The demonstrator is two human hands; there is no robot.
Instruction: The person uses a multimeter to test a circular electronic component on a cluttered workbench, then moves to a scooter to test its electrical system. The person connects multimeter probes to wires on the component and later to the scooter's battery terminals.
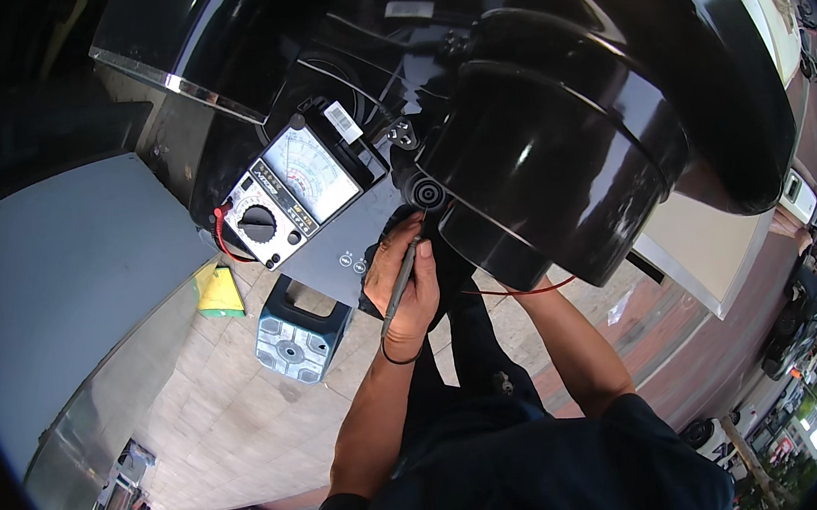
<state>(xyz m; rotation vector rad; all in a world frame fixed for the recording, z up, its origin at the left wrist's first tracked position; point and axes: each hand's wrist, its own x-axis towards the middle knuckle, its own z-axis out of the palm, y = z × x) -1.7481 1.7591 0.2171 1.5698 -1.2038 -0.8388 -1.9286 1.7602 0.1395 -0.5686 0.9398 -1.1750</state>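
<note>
My left hand (403,280) is closed around a dark test probe (402,286), held like a pen. The probe's upper end points at a round black socket with rings (426,192); I cannot tell if its tip touches. My right hand (526,287) reaches behind a large glossy black rounded body (542,151), which hides its fingers. A thin red lead (522,292) runs to that hand. Left of my left hand, an analog multimeter (301,177) lies tilted, with a pale dial and a black knob. A black plug with pins (403,134) sits just above the socket.
A blue-grey plastic step stool (295,339) stands on the paving, near a yellow and green object (220,293). A large grey panel (75,300) fills the left side. Parked vehicles line the right edge, and a cream-coloured panel (701,244) is at right.
</note>
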